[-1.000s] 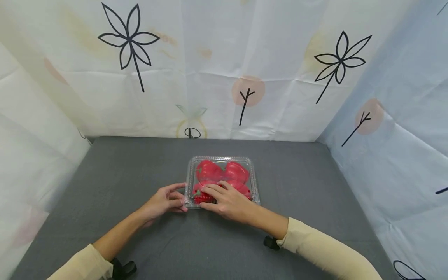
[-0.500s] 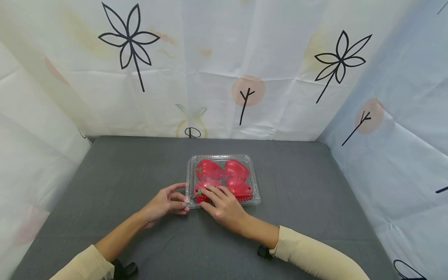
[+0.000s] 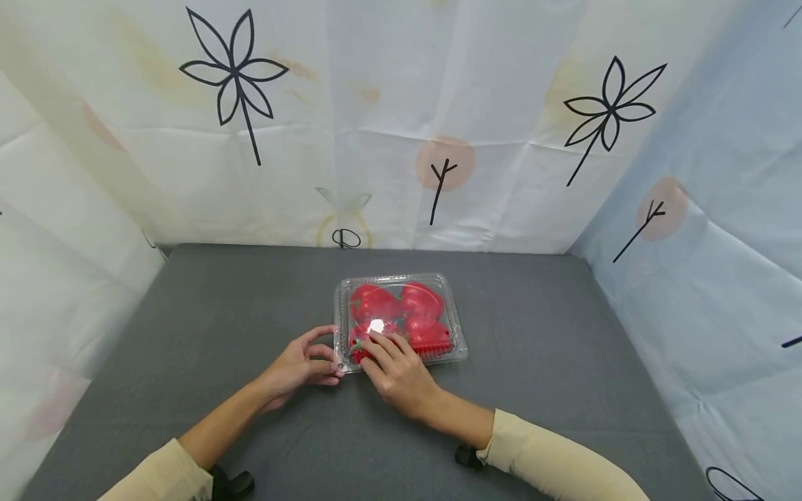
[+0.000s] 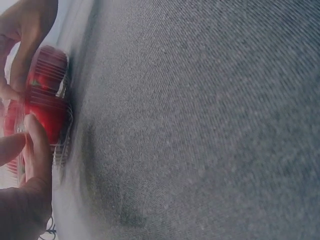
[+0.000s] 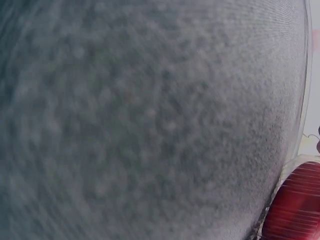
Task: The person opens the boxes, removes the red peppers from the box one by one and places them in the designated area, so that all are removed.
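Head view: two hands (image 3: 299, 363) (image 3: 401, 379) touch one box (image 3: 455, 328) of four peppers (image 3: 421, 302).

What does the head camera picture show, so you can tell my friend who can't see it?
A clear plastic box of red peppers sits on a grey table. A person's left hand holds its left edge, and the right hand rests on its near side. Behind hangs white cloth with black leaf drawings.
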Action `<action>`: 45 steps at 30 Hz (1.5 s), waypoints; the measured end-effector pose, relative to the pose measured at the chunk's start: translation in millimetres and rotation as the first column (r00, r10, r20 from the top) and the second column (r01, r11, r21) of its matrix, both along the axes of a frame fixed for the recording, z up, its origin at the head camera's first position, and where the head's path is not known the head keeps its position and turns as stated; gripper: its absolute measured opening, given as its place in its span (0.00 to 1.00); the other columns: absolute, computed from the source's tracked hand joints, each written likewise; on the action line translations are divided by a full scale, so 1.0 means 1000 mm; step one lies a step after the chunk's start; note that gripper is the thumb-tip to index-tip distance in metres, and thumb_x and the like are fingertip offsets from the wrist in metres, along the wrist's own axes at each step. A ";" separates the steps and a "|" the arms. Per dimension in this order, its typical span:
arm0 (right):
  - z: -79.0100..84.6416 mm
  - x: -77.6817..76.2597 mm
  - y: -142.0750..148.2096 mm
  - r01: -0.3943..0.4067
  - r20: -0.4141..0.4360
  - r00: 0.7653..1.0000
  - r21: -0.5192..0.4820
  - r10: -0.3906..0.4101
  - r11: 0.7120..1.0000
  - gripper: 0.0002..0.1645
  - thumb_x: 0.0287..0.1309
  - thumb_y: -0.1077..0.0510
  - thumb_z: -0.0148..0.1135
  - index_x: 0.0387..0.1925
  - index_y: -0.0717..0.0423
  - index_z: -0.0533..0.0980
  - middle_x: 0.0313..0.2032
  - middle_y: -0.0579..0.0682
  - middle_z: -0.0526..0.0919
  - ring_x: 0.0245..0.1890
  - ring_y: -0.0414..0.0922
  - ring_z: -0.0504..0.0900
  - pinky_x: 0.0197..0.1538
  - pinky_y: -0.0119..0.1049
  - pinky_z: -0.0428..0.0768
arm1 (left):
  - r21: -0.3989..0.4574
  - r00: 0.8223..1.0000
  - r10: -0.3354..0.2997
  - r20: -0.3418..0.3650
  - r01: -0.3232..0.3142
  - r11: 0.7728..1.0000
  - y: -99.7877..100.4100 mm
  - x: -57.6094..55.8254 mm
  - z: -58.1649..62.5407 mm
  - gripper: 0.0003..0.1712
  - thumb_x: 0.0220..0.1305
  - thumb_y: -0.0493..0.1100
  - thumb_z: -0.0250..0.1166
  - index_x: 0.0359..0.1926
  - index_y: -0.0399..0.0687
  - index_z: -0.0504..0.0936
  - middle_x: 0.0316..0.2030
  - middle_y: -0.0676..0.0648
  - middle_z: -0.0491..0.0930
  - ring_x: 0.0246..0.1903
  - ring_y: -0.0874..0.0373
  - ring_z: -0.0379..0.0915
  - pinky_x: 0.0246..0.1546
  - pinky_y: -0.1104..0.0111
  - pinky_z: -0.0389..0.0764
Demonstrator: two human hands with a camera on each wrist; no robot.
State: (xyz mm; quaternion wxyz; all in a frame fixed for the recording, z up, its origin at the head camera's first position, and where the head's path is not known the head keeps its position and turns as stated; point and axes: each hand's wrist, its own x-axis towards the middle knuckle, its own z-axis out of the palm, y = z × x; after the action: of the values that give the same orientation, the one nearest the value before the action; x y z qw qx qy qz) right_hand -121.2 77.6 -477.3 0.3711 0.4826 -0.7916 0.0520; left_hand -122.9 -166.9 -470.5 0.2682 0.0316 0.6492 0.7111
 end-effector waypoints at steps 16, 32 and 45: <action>-0.001 0.005 -0.001 0.040 0.058 0.997 0.009 -0.041 0.999 0.16 0.68 0.60 0.44 0.34 0.56 0.79 0.48 0.55 0.82 0.55 0.54 0.79 0.56 0.50 0.78 | -0.031 0.999 0.007 -0.033 -0.009 0.999 0.005 0.002 0.001 0.42 0.64 0.27 0.61 0.74 0.40 0.50 0.37 0.41 0.77 0.38 0.45 0.84 0.42 0.57 0.86; -0.001 0.008 0.001 0.080 0.081 0.993 0.036 -0.082 0.996 0.12 0.65 0.61 0.47 0.35 0.56 0.78 0.48 0.54 0.80 0.57 0.55 0.76 0.58 0.52 0.76 | -0.048 0.997 -0.013 -0.079 0.009 0.999 0.010 -0.001 0.001 0.42 0.62 0.24 0.59 0.73 0.37 0.52 0.36 0.42 0.77 0.36 0.50 0.83 0.40 0.60 0.86; -0.003 0.007 0.001 0.087 0.088 0.992 0.036 -0.090 0.996 0.07 0.62 0.59 0.55 0.36 0.57 0.78 0.47 0.55 0.80 0.56 0.55 0.77 0.58 0.52 0.76 | -0.062 0.995 -0.016 -0.098 0.010 0.998 0.011 -0.003 0.001 0.40 0.63 0.24 0.59 0.73 0.37 0.53 0.38 0.36 0.76 0.36 0.48 0.83 0.40 0.59 0.86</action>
State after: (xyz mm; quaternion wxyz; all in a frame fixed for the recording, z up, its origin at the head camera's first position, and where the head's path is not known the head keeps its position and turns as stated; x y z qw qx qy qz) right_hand -114.1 79.1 -479.8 0.3295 0.4501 -0.8288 0.0445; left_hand -125.6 -156.3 -469.5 0.2412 0.0627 0.6828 0.6868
